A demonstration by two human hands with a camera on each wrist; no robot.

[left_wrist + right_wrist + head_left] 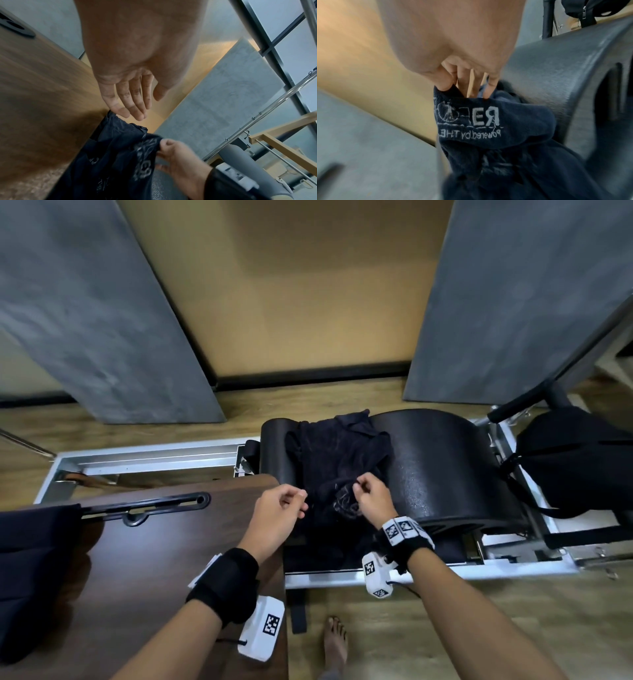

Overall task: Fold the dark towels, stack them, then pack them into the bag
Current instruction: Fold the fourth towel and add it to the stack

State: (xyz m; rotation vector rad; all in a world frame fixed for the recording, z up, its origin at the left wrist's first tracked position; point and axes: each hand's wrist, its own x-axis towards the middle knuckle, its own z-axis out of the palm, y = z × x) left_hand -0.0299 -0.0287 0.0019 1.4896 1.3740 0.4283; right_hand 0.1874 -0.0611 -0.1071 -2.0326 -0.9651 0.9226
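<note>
Right hand (373, 497) pinches one dark towel (337, 460); left hand (279, 510) relaxed, holding nothing.

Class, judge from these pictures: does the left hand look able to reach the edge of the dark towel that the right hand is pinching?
Probably yes. The left hand hangs open right beside the dark towel, and nothing lies between it and the edge the right hand pinches.
</note>
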